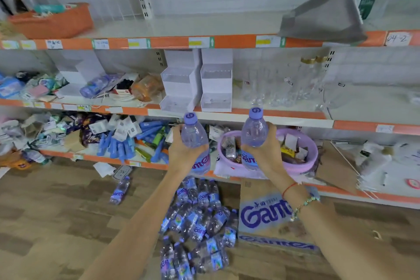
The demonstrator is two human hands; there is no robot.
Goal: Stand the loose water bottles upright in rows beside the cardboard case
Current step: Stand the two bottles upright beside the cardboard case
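Both hands up, left hand (181,154) and right hand (264,152) each wrapped round a water bottle (195,143). Full ones, I'd say: weighty, thin-walled, slick, so mid-body grips suit.

bottles (195,136) – clear glossy plastic | case (266,213) – matt cardboard | floor (56,207) – wood-look planks

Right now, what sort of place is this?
Likely a small shop or its stockroom: orange-edged shelving with price labels, mixed packaged goods, and a Ganten cardboard case beside loose water bottles on the floor.
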